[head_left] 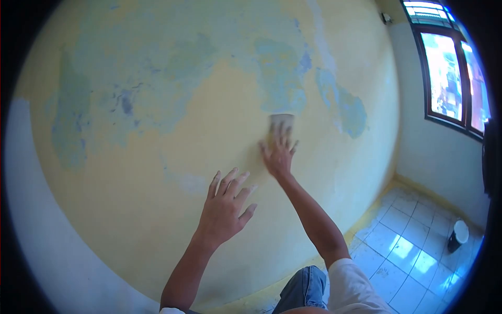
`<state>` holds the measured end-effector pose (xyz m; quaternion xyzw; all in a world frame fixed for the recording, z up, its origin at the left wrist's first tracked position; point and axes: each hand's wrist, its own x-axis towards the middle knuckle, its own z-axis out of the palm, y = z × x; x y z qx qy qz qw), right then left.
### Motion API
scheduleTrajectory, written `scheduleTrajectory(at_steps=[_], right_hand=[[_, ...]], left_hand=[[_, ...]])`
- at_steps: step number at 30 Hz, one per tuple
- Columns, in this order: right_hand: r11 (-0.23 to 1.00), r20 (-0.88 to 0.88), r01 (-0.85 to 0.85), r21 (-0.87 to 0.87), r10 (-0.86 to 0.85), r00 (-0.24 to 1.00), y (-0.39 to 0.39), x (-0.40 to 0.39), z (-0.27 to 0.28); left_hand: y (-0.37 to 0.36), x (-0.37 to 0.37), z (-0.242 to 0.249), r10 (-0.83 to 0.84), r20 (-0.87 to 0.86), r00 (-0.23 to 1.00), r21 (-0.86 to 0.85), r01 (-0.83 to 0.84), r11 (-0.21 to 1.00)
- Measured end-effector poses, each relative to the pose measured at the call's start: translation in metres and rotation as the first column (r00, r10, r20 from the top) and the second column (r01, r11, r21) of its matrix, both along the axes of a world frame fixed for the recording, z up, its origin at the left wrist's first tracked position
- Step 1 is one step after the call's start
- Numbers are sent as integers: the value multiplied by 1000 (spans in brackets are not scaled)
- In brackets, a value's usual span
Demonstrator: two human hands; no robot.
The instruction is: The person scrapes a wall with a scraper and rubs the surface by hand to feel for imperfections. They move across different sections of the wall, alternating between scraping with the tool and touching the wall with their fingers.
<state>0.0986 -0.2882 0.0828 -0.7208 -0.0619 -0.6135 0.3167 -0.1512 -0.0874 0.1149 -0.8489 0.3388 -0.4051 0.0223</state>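
My right hand [280, 152] presses a greyish piece of sandpaper [282, 119] against the yellow wall [225, 131], just below a patch of bare blue-green. Its fingers lie over the sheet, slightly smeared by motion, and the sheet's top edge sticks out above the fingertips. Lower and to the left, my left hand [226, 208] is open with fingers spread, holding nothing, its palm towards the wall. Worn blue-green patches [151, 99] with darker blue specks spread over the upper wall.
At the right, a dark-framed window [442, 73] lets in bright light. A dark bucket with a white top [458, 235] stands on the white tiled floor [397, 251]. A pale strip of wall [21, 172] curves down the left side.
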Motion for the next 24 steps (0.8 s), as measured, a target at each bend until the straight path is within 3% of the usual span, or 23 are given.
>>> scheduleTrajectory(at_steps=[1,4,5,6,8,9,10,12,13,14,16,20,22,24], right_hand=[[965,24,-98,-243,107,994,7,-17,-11],[793,-112,-2,-609,-84,990,-1,-27,-24],[858,-104,143,-493,-221,970,2,-16,-27],[944,-138,131,-303,-180,974,18,-5,-28],[990,-180,109,93,-91,979,50,2,-29],[1000,-22,-26,-16,26,999,72,-17,-30],[970,-18,-89,-225,87,996,82,-39,-25],[771,-59,-200,-605,207,977,98,-75,-23],[733,-95,-64,-678,-1,996,92,-66,-21],[717,43,156,-680,-172,984,85,-51,-23],[951,-84,-5,-310,-22,996,94,-44,-19],[885,21,26,-465,-18,1000,148,-72,-1],[799,108,30,-600,44,993,150,-60,25],[749,237,-6,-663,217,947,149,-39,57]], left_hand=[[6,-2,-1,17,-6,1000,-26,-17,1000],[43,-15,-17,85,-70,994,-73,-90,993],[56,-24,-26,112,-101,989,-89,-121,989],[70,-28,-36,135,-131,982,-110,-150,983],[99,-46,-61,140,-207,968,-163,-175,971],[112,-54,-72,138,-245,960,-187,-186,965],[124,-59,-82,142,-280,949,-213,-206,955],[144,-68,-105,142,-361,922,-265,-247,932],[150,-75,-112,120,-368,922,-296,-239,925],[153,-81,-118,104,-369,924,-333,-235,913],[162,-84,-130,46,-367,929,-428,-213,878],[181,-72,-154,-22,-347,938,-538,-180,824],[194,-64,-162,-15,-320,947,-575,-182,798],[207,-51,-167,-29,-292,956,-626,-169,761]])
